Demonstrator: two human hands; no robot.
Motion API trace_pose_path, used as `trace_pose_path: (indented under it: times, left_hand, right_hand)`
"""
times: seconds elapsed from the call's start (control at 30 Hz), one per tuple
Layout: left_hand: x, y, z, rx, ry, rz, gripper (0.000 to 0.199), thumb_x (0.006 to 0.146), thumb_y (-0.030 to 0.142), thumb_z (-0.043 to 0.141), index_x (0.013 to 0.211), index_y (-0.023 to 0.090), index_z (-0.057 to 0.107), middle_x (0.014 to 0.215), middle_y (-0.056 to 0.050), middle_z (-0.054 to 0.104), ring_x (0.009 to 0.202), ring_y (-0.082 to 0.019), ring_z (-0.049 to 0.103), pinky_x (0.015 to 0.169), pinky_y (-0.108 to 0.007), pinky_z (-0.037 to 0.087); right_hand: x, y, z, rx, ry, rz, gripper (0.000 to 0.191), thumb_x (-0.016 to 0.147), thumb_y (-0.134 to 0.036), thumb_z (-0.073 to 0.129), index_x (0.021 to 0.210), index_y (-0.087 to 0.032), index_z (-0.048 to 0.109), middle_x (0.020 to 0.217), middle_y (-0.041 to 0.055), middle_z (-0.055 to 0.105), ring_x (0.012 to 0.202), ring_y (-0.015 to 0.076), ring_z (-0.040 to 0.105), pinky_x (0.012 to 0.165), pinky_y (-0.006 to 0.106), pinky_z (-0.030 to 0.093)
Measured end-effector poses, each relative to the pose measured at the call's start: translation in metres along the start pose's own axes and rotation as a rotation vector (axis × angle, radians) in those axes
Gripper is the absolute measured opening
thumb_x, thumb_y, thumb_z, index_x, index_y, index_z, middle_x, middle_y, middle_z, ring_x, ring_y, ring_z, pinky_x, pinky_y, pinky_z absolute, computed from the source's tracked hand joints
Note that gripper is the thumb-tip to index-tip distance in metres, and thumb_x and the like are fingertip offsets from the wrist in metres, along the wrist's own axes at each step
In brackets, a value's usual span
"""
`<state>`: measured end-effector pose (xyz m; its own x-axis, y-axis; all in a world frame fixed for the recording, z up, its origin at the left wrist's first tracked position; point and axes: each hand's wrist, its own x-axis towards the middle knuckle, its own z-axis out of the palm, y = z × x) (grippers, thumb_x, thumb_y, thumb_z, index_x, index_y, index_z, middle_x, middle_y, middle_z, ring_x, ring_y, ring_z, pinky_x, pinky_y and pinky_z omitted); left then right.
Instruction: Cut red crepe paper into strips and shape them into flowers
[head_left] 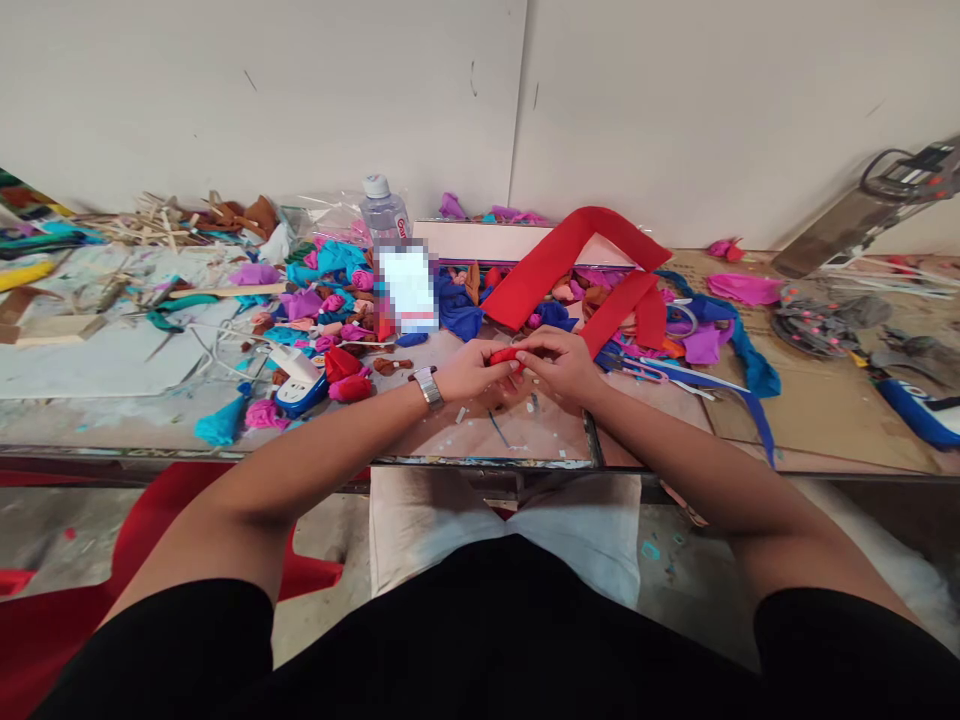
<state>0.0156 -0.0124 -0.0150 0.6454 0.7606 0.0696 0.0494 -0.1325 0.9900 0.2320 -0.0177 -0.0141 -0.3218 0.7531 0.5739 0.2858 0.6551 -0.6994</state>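
You have a small red piece [507, 355] pinched between the fingers of both hands, just above the table [525, 440], near its front edge. Your left hand [474, 370] grips one end and your right hand [561, 362] the other, the two close together. Just beyond lies a long, folded red strip [551, 265] over a heap of colourful scraps. To the left are a power socket [302, 388] and, farther back, a clear bottle [385, 212] with a white cap.
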Motion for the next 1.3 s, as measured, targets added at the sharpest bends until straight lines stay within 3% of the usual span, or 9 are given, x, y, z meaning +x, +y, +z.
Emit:
trace_pose_path:
  times: [0.3,0.6,0.83,1.3]
  left_hand:
    - [0.0,0.0016,0.0021,-0.095,-0.022,0.01,0.055,0.088,0.064,0.077,0.1,0.011,0.07,0.085,-0.01,0.079,0.072,-0.02,0.078,0.071,-0.03,0.063]
    - [0.0013,0.0,0.0027,-0.254,0.001,-0.055,0.053,0.084,0.061,0.08,0.1,0.011,0.07,0.083,-0.009,0.075,0.074,-0.02,0.076,0.074,-0.035,0.066]
    - [0.0016,-0.0002,0.0054,-0.239,0.031,-0.039,0.044,0.087,0.054,0.077,0.098,0.012,0.07,0.08,-0.006,0.073,0.071,-0.017,0.073,0.07,-0.031,0.063]
    - [0.001,-0.002,0.0049,-0.384,0.076,-0.14,0.031,0.081,0.039,0.076,0.097,0.013,0.069,0.079,-0.006,0.075,0.066,-0.018,0.073,0.07,-0.032,0.061]
  right_hand:
    - [-0.0009,-0.0011,0.0019,-0.043,0.049,-0.041,0.014,0.096,-0.03,0.074,0.098,-0.022,0.085,0.085,0.0051,0.077,0.075,0.017,0.067,0.064,0.03,0.051]
    - [-0.0014,-0.0022,0.0029,-0.074,0.066,-0.102,0.013,0.097,-0.028,0.074,0.101,-0.023,0.085,0.088,0.0052,0.078,0.077,0.0166,0.069,0.066,0.03,0.054]
    - [-0.0019,-0.0023,0.0037,-0.061,0.041,-0.097,0.017,0.097,-0.021,0.071,0.106,-0.022,0.085,0.09,0.0053,0.077,0.077,0.016,0.068,0.066,0.03,0.053]
    - [-0.0027,-0.0018,0.0037,-0.102,0.033,-0.165,0.017,0.1,-0.028,0.071,0.109,-0.023,0.085,0.094,0.0068,0.077,0.083,0.0178,0.07,0.073,0.032,0.057]
